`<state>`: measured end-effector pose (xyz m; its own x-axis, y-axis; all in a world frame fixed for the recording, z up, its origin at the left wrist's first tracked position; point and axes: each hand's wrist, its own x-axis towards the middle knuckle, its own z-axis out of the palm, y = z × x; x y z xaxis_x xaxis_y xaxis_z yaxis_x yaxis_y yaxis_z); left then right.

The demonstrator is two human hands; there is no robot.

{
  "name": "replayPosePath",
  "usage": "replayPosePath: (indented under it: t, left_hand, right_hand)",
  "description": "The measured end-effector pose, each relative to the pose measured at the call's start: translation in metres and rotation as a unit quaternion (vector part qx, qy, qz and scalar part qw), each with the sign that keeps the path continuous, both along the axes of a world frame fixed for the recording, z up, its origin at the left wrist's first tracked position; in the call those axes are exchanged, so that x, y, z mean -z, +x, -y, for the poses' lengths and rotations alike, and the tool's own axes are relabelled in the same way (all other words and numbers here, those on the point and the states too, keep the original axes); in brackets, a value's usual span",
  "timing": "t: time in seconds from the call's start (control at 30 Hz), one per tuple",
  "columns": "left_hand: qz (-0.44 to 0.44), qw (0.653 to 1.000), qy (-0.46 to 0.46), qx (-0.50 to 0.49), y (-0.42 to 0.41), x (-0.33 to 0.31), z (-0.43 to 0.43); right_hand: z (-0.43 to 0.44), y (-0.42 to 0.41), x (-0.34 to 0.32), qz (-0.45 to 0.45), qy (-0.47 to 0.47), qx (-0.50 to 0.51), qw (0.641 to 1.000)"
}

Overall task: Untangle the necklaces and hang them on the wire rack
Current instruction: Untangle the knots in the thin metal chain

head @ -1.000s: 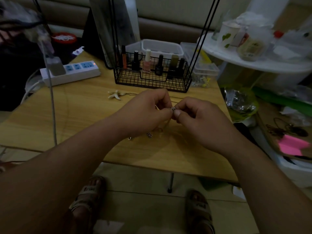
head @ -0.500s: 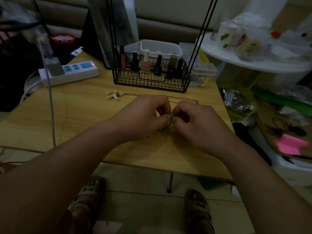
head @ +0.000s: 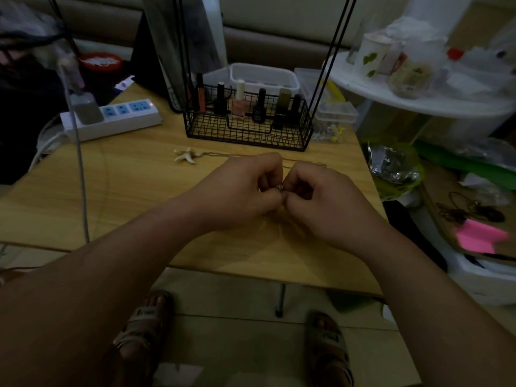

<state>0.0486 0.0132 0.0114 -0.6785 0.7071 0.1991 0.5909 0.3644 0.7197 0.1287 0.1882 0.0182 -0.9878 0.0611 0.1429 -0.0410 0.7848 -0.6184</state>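
A small silver bead (head: 280, 187) on a necklace sits just above the table (head: 125, 191), caught between the fingertips of both hands. The left hand (head: 240, 191) has its fingers curled in, its grip clamped on the bead from the left. The right hand (head: 329, 202) pinches the same spot from the right, so the two grips meet knuckle to knuckle. The fine strands below the hands are too faint to trace.

Just beyond the hands a thin necklace chain (head: 223, 155) lies flat on the table. It runs from a pale starfish pendant (head: 185, 155) toward the right and passes behind the knuckles.

Farther back stands the black wire rack (head: 245, 132). Its basket holds a row of upright nail polish bottles (head: 239, 103), and its thin uprights rise out of view. No necklace is seen hanging on it.

A white power strip (head: 111, 117) lies at the table's far left. To the right of the table are a cluttered white shelf (head: 418, 101) and some pink paper (head: 477, 236).
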Motion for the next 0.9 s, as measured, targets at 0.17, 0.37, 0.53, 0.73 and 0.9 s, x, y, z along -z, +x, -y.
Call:
replayPosePath:
  t: [0.17,0.37,0.53,0.73,0.9]
  left_hand:
    - [0.12,0.992,0.044,-0.006,0.002,-0.008,-0.001]
    - [0.116,0.993,0.029,-0.014,0.002,-0.006,-0.002]
    - [0.005,0.999,-0.004,-0.043,0.004,0.0,-0.006]
    - [-0.044,0.997,-0.019,-0.062,0.012,-0.005,-0.004]
    - [-0.01,0.997,0.003,-0.08,0.018,-0.01,0.0]
  right_hand:
    - [-0.003,-0.002,-0.005,0.027,-0.121,-0.02,0.992]
    - [-0.006,-0.003,0.0,0.021,-0.088,-0.006,0.996]
    - [-0.006,-0.005,0.003,0.014,-0.036,0.011,0.999]
    - [-0.001,-0.002,0.002,-0.001,0.002,0.025,1.0]
    - [0.004,0.005,0.0,-0.04,-0.02,0.015,0.999]
